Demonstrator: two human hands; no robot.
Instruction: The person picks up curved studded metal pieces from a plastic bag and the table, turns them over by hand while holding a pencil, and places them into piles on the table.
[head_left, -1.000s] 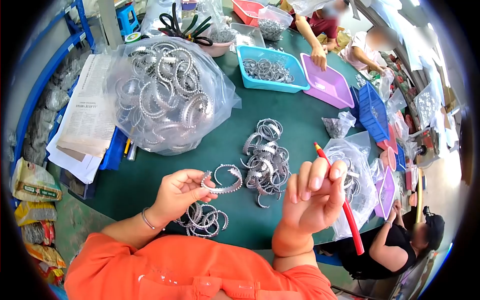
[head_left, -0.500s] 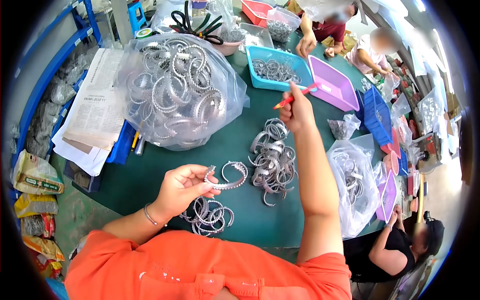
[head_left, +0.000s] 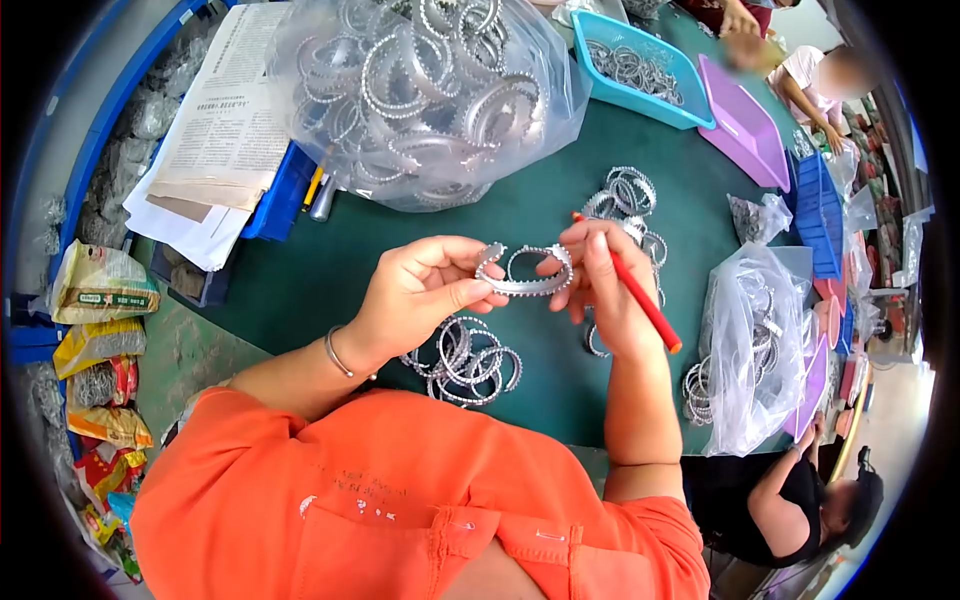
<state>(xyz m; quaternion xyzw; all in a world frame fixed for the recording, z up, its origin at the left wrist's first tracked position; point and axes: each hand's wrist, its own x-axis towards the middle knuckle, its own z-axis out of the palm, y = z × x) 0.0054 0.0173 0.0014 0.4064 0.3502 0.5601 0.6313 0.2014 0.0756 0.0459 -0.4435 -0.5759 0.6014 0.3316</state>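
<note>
A silver toothed ring with a gap is held between both hands above the green table. My left hand pinches its left end between thumb and fingers. On its right side, the fingers of my right hand touch the ring, and a red pen-like stick lies across that same hand. Several similar rings lie below my left hand. Behind my right hand is another pile of rings, partly hidden by it.
A large clear bag of rings stands at the back, beside newspapers. Further right are a turquoise basket, a purple tray, blue bins and a second plastic bag. Co-workers sit at the far side and lower right.
My right hand first reached up and away with the red stick, then came back to the ring in my left hand. The view has shifted, so the table's things appear higher and further right.
</note>
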